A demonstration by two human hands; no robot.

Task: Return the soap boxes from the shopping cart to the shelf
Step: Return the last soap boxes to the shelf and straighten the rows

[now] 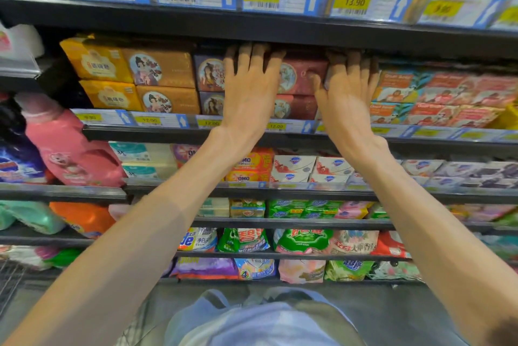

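Two dark red soap boxes are stacked on the second shelf (145,132): an upper soap box (302,76) and a lower red box (298,107). My left hand (249,88) lies flat against the left end of the upper box, fingers straight and reaching into the shelf. My right hand (347,96) presses on its right end with fingers extended and the thumb against the box's front. The fingertips of both hands are in shadow under the shelf above.
Purple boxes (210,74) and orange boxes (162,68) sit left of the red ones, colourful soap packs (437,93) to the right. A pink detergent bottle (67,144) stands at the left. Lower shelves hold soap and detergent bags. The cart's wire (8,281) shows at bottom left.
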